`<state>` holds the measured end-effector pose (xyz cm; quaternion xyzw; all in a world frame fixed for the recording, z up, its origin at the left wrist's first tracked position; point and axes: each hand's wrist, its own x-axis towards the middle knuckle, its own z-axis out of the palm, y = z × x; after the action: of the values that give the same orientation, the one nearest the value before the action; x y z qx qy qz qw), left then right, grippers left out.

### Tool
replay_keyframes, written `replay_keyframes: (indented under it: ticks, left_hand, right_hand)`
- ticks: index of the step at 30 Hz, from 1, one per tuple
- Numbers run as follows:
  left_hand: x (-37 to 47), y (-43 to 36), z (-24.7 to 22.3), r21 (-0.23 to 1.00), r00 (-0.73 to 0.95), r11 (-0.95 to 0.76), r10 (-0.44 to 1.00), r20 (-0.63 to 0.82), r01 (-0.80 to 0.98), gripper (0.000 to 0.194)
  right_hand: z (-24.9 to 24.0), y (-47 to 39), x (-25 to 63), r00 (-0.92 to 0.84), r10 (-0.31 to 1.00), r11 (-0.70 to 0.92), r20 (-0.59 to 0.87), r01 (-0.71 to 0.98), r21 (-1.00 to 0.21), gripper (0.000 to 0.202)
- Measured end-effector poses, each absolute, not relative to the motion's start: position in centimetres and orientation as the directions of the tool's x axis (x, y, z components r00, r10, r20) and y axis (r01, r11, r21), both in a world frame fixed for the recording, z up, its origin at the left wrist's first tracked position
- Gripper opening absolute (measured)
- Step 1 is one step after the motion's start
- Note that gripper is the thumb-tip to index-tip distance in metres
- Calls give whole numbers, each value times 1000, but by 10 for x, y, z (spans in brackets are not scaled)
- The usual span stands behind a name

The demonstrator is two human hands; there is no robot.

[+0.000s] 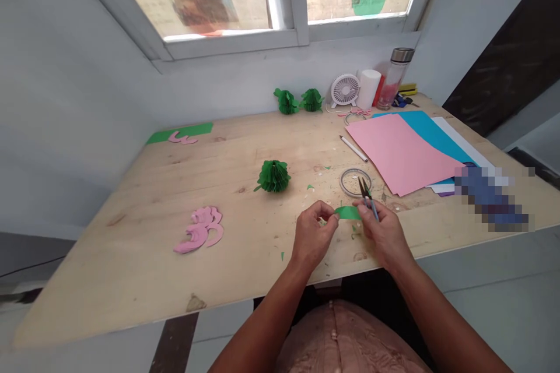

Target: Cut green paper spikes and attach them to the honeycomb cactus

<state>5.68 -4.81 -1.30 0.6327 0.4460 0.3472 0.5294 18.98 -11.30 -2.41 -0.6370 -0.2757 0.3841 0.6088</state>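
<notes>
Near the front edge of the table, a small green paper strip (348,213) is stretched between my two hands. My left hand (315,232) pinches its left end between thumb and fingers. At the other end, the fingertips of my right hand (387,235) meet the strip, while the same hand grips a small pair of scissors (363,187) with dark blades pointing away from me. A pleated green paper ball (273,176) with leaf-like edges sits on the table, ahead and left of my hands. Just beyond the scissors lies a grey ring (341,182), perhaps a roll of tape.
Pink paper cutouts (196,236) lie on the left of the wooden table (144,268). Pink sheets (400,154) overlap blue ones at right, beside a white pen (353,148). Two green paper pieces (287,102), a small fan (345,91) and a bottle (392,84) line the wall.
</notes>
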Motion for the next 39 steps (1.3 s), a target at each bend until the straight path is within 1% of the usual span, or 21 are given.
replay_keyframes:
  ticks: [2, 3, 5, 6, 8, 10, 13, 18, 21, 23, 27, 30, 34, 39]
  left_hand:
    - [52, -52, -10, 991, 325, 119, 936, -134, 67, 11]
    - [50, -54, -9, 974, 329, 225, 921, -206, -19, 12]
    - [46, -56, -6, 877, 395, 441, 852, -344, -188, 17]
    - [44, -57, -5, 818, 430, 520, 815, -388, -247, 20]
    - [42, -59, -4, 747, 457, 589, 780, -427, -307, 24]
    - [42, -60, -5, 755, 425, 568, 802, -420, -326, 26]
    - [44, -61, -8, 779, 385, 520, 838, -386, -351, 24]
    - [43, -59, -8, 734, 294, 488, 873, -390, -473, 22]
    - [41, -58, -5, 714, 226, 454, 890, -396, -533, 23]
    - [41, -57, -2, 703, 202, 438, 895, -397, -560, 23]
    - [42, -58, 1, 673, 172, 421, 897, -406, -608, 23]
    - [43, -59, 3, 644, 161, 416, 895, -417, -642, 24]
    - [43, -60, 5, 629, 149, 411, 892, -427, -660, 25]
    - [46, -63, 6, 644, 153, 452, 872, -465, -617, 28]
  right_hand:
    - [-23, -108, 182, 510, 839, -123, -192, -166, -978, 35]
    - [-22, -107, 180, 487, 847, -132, -213, -195, -972, 34]
    - [-20, -105, 178, 440, 867, -143, -234, -231, -962, 33]
    - [-19, -105, 177, 416, 876, -148, -243, -247, -958, 32]
    - [-18, -104, 176, 376, 891, -154, -254, -275, -949, 31]
    - [-17, -103, 174, 353, 900, -157, -257, -289, -945, 30]
    - [-15, -100, 167, 332, 905, -169, -267, -297, -940, 29]
    - [-9, -103, 161, 343, 898, -137, -274, -372, -918, 29]
    - [-7, -112, 156, 314, 911, -115, -266, -426, -897, 39]
    - [-9, -119, 151, 299, 905, -142, -301, -457, -878, 43]
    - [-14, -127, 136, 274, 888, -203, -369, -487, -849, 38]
    - [-16, -129, 127, 237, 893, -225, -383, -502, -835, 34]
    - [-17, -130, 118, 202, 909, -233, -364, -478, -847, 30]
    - [-20, -129, 115, 185, 920, -225, -345, -473, -852, 32]
